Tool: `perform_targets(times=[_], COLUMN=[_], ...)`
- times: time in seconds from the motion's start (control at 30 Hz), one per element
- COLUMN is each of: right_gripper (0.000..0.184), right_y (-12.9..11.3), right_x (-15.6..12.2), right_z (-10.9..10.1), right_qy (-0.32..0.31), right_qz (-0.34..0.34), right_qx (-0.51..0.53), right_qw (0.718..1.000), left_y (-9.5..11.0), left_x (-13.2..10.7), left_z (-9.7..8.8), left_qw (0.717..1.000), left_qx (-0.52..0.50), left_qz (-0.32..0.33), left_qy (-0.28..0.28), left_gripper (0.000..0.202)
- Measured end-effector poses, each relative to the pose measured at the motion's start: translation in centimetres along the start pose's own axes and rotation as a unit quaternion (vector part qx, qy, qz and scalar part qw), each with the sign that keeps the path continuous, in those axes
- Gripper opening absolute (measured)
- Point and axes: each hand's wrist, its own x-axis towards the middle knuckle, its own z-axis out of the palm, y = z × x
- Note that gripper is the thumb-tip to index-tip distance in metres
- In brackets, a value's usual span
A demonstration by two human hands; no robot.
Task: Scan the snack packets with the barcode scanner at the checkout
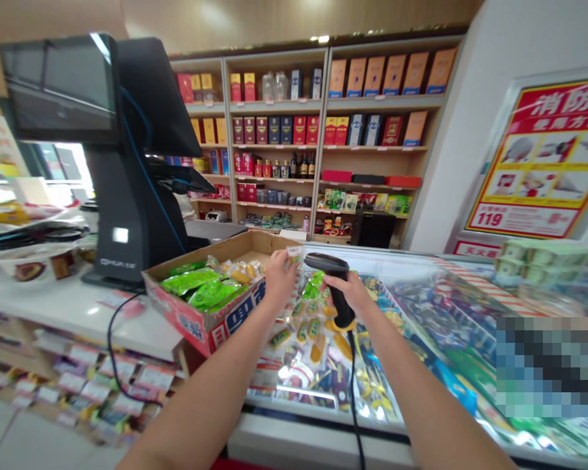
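the left hand pinches a small packet between fingers and thumb, just beside the black corded barcode scanner gripped in the closed right hand, both above a glass-topped chest freezer, near a cardboard box of green snack packets.

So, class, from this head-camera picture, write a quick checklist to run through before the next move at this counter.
1. Handheld barcode scanner firmly gripped in right hand: ok.
2. Small packet held in left hand: ok.
3. Packet's barcode facing the scanner: cannot tell, too small to see.
4. Scanner cord hanging free over the glass-topped freezer: ok.
5. Cardboard box resting on the counter: ok.
6. Checkout terminal display showing a scan: cannot tell, angle and glare hide it.
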Motion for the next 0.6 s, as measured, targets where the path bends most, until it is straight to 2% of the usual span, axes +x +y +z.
perform_targets(times=[0.07,0.17,0.27,0.33,0.43,0.5,0.57,0.6], right_gripper=[0.024,0.023,0.02,0.017,0.013,0.013,0.013,0.014], right_y=[-0.9,-2.7,-4.5,-5.3,-5.8,-5.5,-5.0,-4.6], right_x=[0.7,2.0,3.5,4.2,4.8,4.8,4.7,4.5], right_z=[1.0,3.1,5.5,7.0,8.2,8.0,7.2,6.6], right_qy=[-0.014,-0.052,-0.083,-0.098,-0.096,-0.094,-0.086,-0.076], right_qz=[-0.009,-0.022,-0.043,-0.047,-0.04,-0.038,-0.035,-0.031], right_qx=[-0.007,-0.023,-0.02,-0.02,-0.035,-0.035,-0.027,-0.024], right_qw=[1.0,0.998,0.995,0.994,0.994,0.994,0.995,0.996], left_y=[0.5,0.9,0.8,0.8,1.0,1.2,1.3,1.4], left_x=[1.1,2.7,3.7,3.8,3.5,3.2,2.7,2.4], left_z=[-1.6,-4.1,-6.0,-6.6,-6.6,-6.2,-5.7,-5.3], left_qw=[0.997,0.984,0.966,0.957,0.951,0.954,0.966,0.975], left_qx=[0.015,0.043,0.069,0.081,0.093,0.096,0.087,0.082], left_qz=[0.031,0.037,0.012,-0.017,-0.048,-0.03,0.024,0.053], left_qy=[0.067,0.171,0.247,0.278,0.29,0.282,0.242,0.199], left_gripper=[0.023,0.032,0.04,0.045,0.053,0.053,0.046,0.041])
